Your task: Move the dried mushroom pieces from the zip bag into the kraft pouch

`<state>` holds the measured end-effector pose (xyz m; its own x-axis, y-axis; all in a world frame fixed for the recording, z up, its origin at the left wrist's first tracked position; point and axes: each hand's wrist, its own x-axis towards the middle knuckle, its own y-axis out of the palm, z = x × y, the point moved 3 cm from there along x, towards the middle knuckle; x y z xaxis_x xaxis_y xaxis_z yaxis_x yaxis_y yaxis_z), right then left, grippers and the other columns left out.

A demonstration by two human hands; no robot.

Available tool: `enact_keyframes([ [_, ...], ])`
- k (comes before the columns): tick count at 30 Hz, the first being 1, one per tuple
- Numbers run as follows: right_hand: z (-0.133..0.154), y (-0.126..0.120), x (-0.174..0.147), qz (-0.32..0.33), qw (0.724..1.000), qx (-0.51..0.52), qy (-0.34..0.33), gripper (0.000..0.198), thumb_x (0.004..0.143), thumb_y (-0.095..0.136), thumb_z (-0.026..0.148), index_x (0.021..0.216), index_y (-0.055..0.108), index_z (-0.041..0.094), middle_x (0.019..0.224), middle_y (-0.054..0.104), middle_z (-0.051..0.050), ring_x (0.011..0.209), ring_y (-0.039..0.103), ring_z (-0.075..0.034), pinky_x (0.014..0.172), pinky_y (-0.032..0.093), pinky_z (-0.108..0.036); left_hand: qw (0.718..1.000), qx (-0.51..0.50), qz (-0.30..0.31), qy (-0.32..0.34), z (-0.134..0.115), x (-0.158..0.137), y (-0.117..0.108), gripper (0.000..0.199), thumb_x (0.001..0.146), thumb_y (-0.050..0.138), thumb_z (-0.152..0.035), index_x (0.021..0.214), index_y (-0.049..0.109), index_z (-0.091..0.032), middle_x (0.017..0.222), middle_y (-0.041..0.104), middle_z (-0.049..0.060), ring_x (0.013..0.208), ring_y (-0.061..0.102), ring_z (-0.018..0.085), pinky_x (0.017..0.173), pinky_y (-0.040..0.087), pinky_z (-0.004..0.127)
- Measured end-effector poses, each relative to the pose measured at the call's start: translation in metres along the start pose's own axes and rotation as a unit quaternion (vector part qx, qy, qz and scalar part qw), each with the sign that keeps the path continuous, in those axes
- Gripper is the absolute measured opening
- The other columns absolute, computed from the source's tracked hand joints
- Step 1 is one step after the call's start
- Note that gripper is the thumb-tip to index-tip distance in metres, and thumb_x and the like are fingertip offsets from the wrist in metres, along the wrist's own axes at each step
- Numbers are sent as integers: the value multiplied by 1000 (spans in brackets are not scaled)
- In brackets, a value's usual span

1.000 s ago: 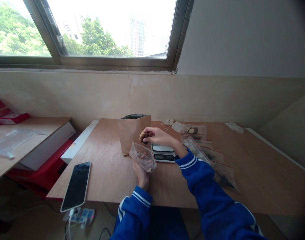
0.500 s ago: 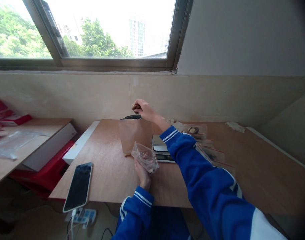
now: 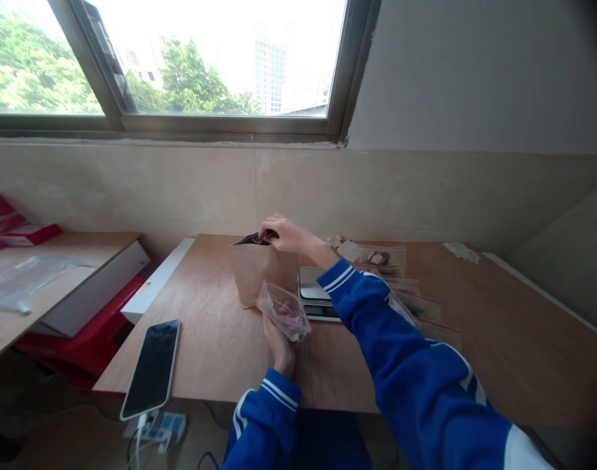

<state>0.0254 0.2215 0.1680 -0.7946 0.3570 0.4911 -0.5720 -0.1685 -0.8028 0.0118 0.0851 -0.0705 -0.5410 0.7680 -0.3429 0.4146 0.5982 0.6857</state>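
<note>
My left hand (image 3: pixel 280 346) is closed around the lower part of a clear zip-lock bag (image 3: pixel 283 311). A few small pale and brownish pieces show inside it. My right hand (image 3: pixel 284 234) is at the mouth of an upright brown paper bag (image 3: pixel 263 271), its bent fingertips dipping just inside the dark opening. Something dark brown shows by those fingers, too small to name. Right of the paper bag lies a digital scale (image 3: pixel 312 285) with a metal plate, partly covered by my right sleeve.
Several flat zip-lock bags with dark contents (image 3: pixel 379 258) lie right of the scale, partly behind my arm. A phone (image 3: pixel 151 369) with a white cable overhangs the table's front left edge. Left stands another table with a clear plastic sheet (image 3: pixel 29 277), above a red stool (image 3: pixel 77 349).
My right hand, which held a brown piece above the paper bag, has come down to its mouth. The bag's opening now shows more. My left hand keeps its hold on the zip-lock bag.
</note>
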Motion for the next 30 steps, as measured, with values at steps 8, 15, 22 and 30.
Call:
enact_keyframes([
  [8,22,-10,-4,67,996,-38,51,20,83,57,5,92,72,15,89,71,-7,92,54,-18,78,42,-27,1000,13,10,-5,4,5,-4,40,85,57,-48,114,59,-20,90,72,8,52,65,19,50,53,32],
  [15,21,-5,-23,124,986,-29,106,19,86,53,10,93,70,15,89,72,-6,75,59,-14,64,38,-23,1000,19,2,-16,1,1,-3,42,83,57,-52,108,61,-18,88,72,9,51,64,20,50,52,33],
  [22,21,-5,-40,57,993,-48,88,15,88,55,13,91,69,16,93,70,-7,90,60,-19,86,41,-31,999,22,20,12,3,2,-3,39,84,57,-46,114,60,-21,93,71,9,51,63,19,49,52,34],
  [30,57,6,-78,-95,987,48,125,21,90,43,10,95,61,19,96,64,-7,90,58,-18,82,45,-31,1000,26,8,12,-2,-2,-2,52,83,57,-51,125,56,-19,92,69,8,45,60,16,43,50,30],
])
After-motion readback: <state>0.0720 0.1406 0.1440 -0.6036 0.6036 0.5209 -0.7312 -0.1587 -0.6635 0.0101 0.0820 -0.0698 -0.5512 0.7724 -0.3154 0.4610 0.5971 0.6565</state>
